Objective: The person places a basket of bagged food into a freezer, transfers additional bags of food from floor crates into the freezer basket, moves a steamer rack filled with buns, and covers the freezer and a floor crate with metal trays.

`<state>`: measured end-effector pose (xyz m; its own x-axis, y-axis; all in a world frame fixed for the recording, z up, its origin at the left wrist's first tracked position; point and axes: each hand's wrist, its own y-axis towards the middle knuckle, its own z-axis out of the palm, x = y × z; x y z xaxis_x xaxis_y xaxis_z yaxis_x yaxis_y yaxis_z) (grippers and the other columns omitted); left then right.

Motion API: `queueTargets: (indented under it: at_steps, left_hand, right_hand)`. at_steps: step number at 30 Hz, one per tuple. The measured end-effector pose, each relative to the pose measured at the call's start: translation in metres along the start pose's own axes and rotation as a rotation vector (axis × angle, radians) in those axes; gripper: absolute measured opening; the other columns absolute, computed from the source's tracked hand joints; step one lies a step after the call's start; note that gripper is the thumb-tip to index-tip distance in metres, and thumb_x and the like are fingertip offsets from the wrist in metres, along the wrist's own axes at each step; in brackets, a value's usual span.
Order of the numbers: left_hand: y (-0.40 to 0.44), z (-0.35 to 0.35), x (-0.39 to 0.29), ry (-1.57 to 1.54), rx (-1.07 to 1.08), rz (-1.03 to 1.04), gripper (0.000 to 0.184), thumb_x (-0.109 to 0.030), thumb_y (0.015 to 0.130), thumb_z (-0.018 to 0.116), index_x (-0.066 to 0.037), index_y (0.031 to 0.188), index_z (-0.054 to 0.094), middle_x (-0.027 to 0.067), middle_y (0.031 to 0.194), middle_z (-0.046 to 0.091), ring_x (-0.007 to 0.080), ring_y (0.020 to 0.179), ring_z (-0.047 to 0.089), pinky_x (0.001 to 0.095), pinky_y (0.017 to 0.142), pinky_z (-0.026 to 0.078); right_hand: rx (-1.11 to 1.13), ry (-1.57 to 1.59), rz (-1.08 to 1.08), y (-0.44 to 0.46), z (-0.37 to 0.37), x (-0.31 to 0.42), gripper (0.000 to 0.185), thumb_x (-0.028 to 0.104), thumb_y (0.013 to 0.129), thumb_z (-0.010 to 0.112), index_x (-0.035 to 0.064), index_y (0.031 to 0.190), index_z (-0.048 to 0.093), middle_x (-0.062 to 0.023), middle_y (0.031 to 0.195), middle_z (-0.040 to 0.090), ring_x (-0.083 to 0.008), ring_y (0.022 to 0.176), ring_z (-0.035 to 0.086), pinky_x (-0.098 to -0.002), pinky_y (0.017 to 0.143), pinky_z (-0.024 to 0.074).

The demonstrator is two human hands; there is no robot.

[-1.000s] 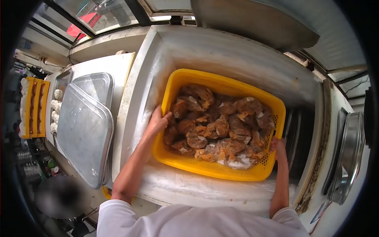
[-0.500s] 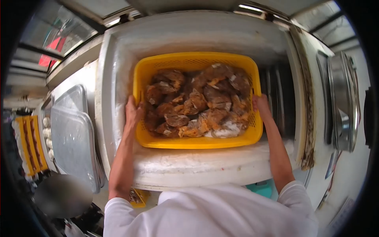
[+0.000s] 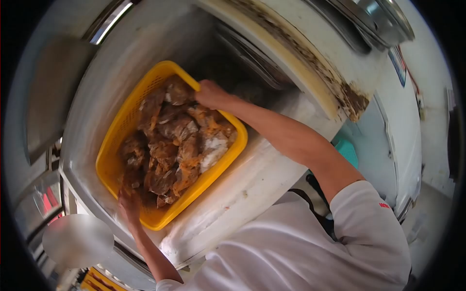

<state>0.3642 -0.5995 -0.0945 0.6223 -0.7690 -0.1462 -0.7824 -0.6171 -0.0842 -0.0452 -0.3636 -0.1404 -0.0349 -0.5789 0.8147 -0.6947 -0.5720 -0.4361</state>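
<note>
A yellow plastic basket (image 3: 112,131) with perforated sides sits slanted across my view, inside a white, frosted chest freezer (image 3: 204,233). It holds several brown and orange food pieces (image 3: 167,140) in clear plastic bags; what food they are I cannot tell. White frost (image 3: 213,149) lies on the pieces near one corner. My right hand (image 3: 212,95) is closed round the basket's upper right end. At the lower left end, my left hand (image 3: 130,206) grips the rim, its fingers reaching over the inner side.
Dark flat trays (image 3: 252,58) stand along the freezer's far right inside. The freezer's edge (image 3: 286,39) is stained and worn. Metal pans (image 3: 369,24) lie at the upper right. A turquoise item (image 3: 345,153) is below the right arm. A blurred oval hides part of the lower left.
My view has turned and tilted, so the basket now appears slanted and further left. Both hands still hold its ends. The left hand's fingers now reach further over the rim.
</note>
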Motion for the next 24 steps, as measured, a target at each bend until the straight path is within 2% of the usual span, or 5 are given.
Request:
queueTargets:
  at_steps: [7,13,15,20,24]
  left_hand:
    - [-0.045,0.069,-0.125,-0.387,0.531,0.000,0.034,-0.025,0.092,0.060,-0.002,0.118,0.061,0.0205,0.117,0.063,0.0368,0.110,0.059,0.0408,0.090,0.048]
    - [-0.011,0.034,-0.131,-0.481,0.338,-0.010,0.024,-0.023,0.087,0.066,-0.002,0.100,0.064,0.0215,0.088,0.066,0.0370,0.085,0.065,0.0443,0.075,0.050]
    - [0.007,0.036,-0.123,-0.472,0.173,0.016,0.029,-0.022,0.081,0.072,-0.002,0.101,0.064,0.0217,0.095,0.066,0.0387,0.093,0.062,0.0446,0.084,0.048]
    - [0.071,0.124,-0.107,-0.333,0.124,-0.120,0.095,-0.041,0.062,0.085,-0.006,0.139,0.040,0.0205,0.125,0.059,0.0398,0.112,0.056,0.0433,0.095,0.046]
    - [0.094,0.125,-0.098,-0.665,0.144,-0.200,0.118,-0.045,0.047,0.091,-0.009,0.145,0.035,0.0208,0.128,0.058,0.0382,0.117,0.056,0.0442,0.098,0.045]
  right_hand:
    - [0.100,0.014,-0.007,-0.001,-0.005,0.002,0.034,0.014,0.075,0.055,-0.0095,0.099,0.064,-0.0318,0.098,0.065,-0.0426,0.099,0.064,-0.0446,0.082,0.0514]
    - [-0.069,-0.496,-0.198,-0.015,-0.008,0.026,0.033,0.017,0.079,0.062,-0.0071,0.102,0.060,-0.0276,0.099,0.066,-0.0384,0.097,0.065,-0.0437,0.083,0.0520]
    - [-0.456,-0.499,-0.741,-0.026,-0.006,0.040,0.036,0.019,0.080,0.067,-0.0064,0.103,0.057,-0.0242,0.096,0.067,-0.0393,0.093,0.064,-0.0427,0.083,0.0521]
    - [0.525,-0.573,-0.297,-0.024,0.057,0.032,0.072,0.032,0.073,0.077,0.0029,0.132,0.046,-0.0258,0.133,0.049,-0.0401,0.118,0.051,-0.0444,0.096,0.0463]
    - [0.518,-0.879,-0.276,-0.021,0.109,0.002,0.103,0.047,0.062,0.084,0.0079,0.144,0.035,-0.0301,0.143,0.035,-0.0429,0.132,0.037,-0.0469,0.104,0.0403]
